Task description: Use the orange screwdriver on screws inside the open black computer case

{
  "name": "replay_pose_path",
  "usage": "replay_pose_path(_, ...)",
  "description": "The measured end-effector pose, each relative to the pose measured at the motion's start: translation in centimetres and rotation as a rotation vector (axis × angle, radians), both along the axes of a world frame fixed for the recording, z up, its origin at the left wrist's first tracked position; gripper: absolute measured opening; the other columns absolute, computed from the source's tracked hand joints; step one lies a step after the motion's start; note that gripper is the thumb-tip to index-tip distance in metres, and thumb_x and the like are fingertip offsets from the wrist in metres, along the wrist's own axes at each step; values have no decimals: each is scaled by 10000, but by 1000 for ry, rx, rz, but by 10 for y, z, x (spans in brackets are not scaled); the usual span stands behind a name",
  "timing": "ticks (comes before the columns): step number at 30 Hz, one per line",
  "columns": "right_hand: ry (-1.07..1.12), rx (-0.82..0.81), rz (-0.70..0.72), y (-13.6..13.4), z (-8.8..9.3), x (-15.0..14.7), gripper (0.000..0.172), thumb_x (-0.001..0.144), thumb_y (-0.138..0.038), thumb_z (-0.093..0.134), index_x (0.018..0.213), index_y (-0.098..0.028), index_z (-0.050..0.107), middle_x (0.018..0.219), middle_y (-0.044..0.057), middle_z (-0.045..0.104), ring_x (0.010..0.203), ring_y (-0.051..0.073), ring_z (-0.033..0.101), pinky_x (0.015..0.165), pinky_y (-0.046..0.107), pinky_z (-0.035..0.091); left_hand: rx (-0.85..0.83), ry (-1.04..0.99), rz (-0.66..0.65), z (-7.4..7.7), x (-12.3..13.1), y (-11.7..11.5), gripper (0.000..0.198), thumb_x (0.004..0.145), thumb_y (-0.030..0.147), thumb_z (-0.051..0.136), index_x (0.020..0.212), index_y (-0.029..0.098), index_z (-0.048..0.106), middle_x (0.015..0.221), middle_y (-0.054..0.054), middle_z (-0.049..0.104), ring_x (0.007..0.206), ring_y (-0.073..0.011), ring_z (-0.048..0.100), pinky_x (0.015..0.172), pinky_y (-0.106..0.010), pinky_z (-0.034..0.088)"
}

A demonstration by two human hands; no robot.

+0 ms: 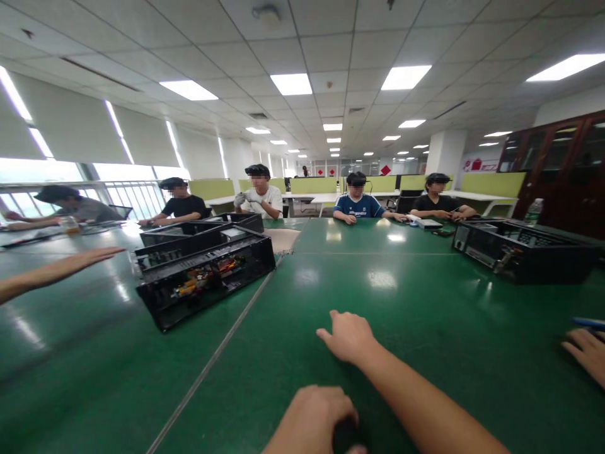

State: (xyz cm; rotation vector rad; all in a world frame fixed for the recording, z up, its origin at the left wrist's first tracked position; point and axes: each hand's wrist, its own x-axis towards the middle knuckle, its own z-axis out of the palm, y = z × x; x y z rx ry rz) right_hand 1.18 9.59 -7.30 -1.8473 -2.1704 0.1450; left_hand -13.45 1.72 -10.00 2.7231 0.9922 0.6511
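At the bottom of the view, my left hand (314, 416) curls around a small black object (347, 435). The hand covers much of it, so its kind is unclear. Farther forward, my right hand (348, 339) is low over the green tabletop (302, 287), back of the hand up. Its thumb and a fingertip point left, apart from each other, and nothing shows in its grasp. My right forearm comes in from the lower right, beside the black object.
An opened black computer case (208, 277) lies at left, with coloured wires inside. Another black case (524, 252) is at right. Other people sit around the table. One person's arm (57, 271) reaches in at left; another's hand (586, 353) is at the right edge near a blue item (588, 323).
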Motion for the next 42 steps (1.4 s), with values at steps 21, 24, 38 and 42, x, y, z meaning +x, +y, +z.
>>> replay_pose_path(21, -11, -171, -33, -8, -68, 60, 480, 891, -377, 526, 1306, -146, 596, 994, 176, 730, 883, 375, 707, 795, 520, 555, -721, -382, -29, -36, 63, 170, 358, 769, 493, 704, 740, 139, 660, 675, -2, 590, 657, -141, 489, 613, -252, 353)
replay_pose_path(24, 10, -180, -24, -7, -70, 62, 514, 880, -383, 533, 1338, -153, 570, 996, 171, 732, 874, 378, 709, 788, 524, 557, -729, -383, -14, -33, 64, 169, 356, 793, 494, 669, 731, 144, 649, 664, -2, 596, 645, -143, 486, 617, -258, 353)
replay_pose_path(38, 58, -128, -45, -17, -68, 63, 460, 898, -375, 521, 1304, -172, 599, 1022, 145, 732, 881, 362, 707, 788, 503, 550, -709, -346, -26, -36, 64, 169, 361, 800, 492, 667, 736, 137, 673, 673, -3, 590, 658, -144, 477, 616, -255, 347)
replay_pose_path(42, 49, -135, -47, -18, -67, 62, 455, 916, -382, 517, 1306, -162, 600, 1025, 152, 732, 896, 368, 705, 793, 514, 550, -695, -311, -16, -37, 64, 169, 371, 783, 506, 676, 745, 136, 680, 649, 9, 572, 626, -133, 463, 597, -249, 336)
